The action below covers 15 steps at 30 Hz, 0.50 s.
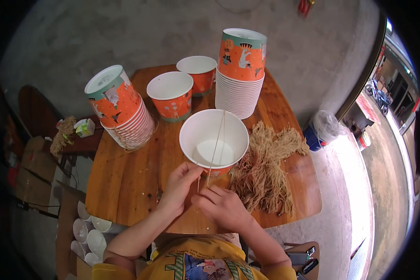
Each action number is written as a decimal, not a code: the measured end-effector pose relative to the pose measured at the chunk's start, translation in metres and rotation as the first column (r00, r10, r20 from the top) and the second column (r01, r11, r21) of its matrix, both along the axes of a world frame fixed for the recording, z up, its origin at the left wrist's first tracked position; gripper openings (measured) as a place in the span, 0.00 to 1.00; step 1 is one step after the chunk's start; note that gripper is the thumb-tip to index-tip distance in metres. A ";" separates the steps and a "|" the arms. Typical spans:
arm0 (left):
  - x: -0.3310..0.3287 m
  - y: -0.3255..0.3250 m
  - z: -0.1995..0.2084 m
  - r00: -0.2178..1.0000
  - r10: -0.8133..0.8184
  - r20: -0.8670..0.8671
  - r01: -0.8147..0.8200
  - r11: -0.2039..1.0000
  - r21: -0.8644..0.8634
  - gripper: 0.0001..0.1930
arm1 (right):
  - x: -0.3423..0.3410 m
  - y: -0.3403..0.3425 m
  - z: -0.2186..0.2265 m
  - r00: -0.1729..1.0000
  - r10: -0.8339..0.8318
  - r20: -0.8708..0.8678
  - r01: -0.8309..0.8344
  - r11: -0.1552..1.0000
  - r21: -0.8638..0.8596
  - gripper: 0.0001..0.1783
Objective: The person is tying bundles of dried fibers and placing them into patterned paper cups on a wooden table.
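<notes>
An orange paper bucket with a white inside (191, 135) stands upright at the middle of the table, close to me. A thin tan string (218, 135) runs across its mouth from the far rim to the near rim and down to my hands. My left hand (179, 186) is at the near rim, thumb and fingers pinched on a strand of the string. Just to its right, my right hand (223, 205) has its fingers curled around the string in front of the bucket. A loose bundle of tan strings (268, 172) lies to the right of the bucket.
A tall stack of upturned buckets (240, 79) stands at the back right of the wooden table (126, 196). Another stack (119, 107) leans at the left. Two single buckets (170, 88) stand between them. White cups (97, 242) fill a cardboard box at lower left.
</notes>
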<state>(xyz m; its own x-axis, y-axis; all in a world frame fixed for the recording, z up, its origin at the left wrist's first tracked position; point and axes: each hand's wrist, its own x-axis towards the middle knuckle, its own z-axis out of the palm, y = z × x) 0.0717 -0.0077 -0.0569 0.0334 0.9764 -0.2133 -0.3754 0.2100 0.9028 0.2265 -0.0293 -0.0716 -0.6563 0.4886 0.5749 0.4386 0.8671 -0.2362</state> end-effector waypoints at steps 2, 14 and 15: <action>-0.013 0.000 -0.010 0.999 -0.031 -0.012 0.031 0.999 -0.019 0.04 | 0.001 -0.006 0.007 0.977 -0.172 -0.124 0.158 0.981 -0.115 0.18; -0.083 0.018 -0.035 0.942 0.003 -0.335 0.181 0.836 0.517 0.30 | 0.020 0.041 0.067 0.805 -0.459 -0.377 0.233 0.827 -0.511 0.04; -0.099 0.021 -0.028 0.926 0.052 -0.375 0.224 0.723 0.654 0.36 | 0.025 0.047 0.081 0.805 -0.445 -0.392 0.127 0.775 -0.619 0.05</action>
